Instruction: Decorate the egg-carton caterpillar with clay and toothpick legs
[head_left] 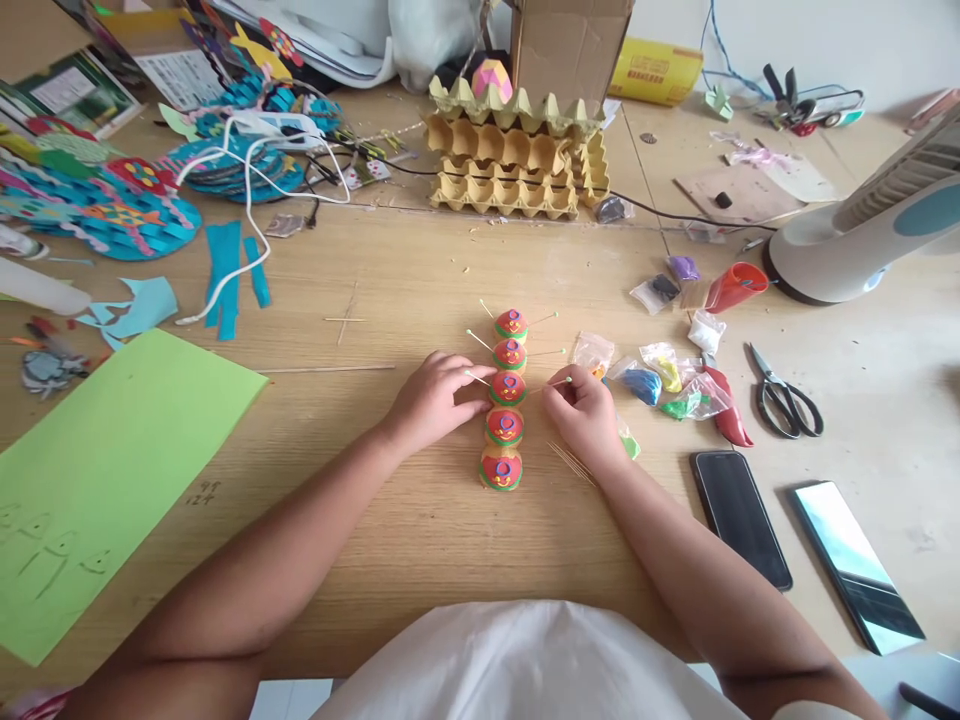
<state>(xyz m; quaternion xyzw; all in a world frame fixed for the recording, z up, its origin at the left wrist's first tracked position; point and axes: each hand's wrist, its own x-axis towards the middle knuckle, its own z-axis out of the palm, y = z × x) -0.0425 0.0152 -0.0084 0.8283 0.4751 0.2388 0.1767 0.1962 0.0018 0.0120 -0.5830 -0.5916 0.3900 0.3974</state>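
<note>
A strip of egg-carton cups (504, 428), painted red with green rims and small yellow and blue clay faces, stands in a row running away from me. My left hand (431, 402) grips its left side at the middle cup, thumb and fingers against the cup. Pinched in the fingertips of my right hand (581, 412) is a toothpick (534, 390) with a pale green tip, pointing at the right side of that same cup. Similar tipped toothpicks stick out from both sides of the two far cups. Several bare toothpicks (570, 462) lie beneath my right hand.
Bags of coloured clay (643, 384), scissors (787, 395) and two phones (741, 515) lie to the right. Green card (127, 470) covers the left side. Egg cartons (502, 190) stand at the back, near a white fan (825, 250). A white cable (255, 235) trails at left.
</note>
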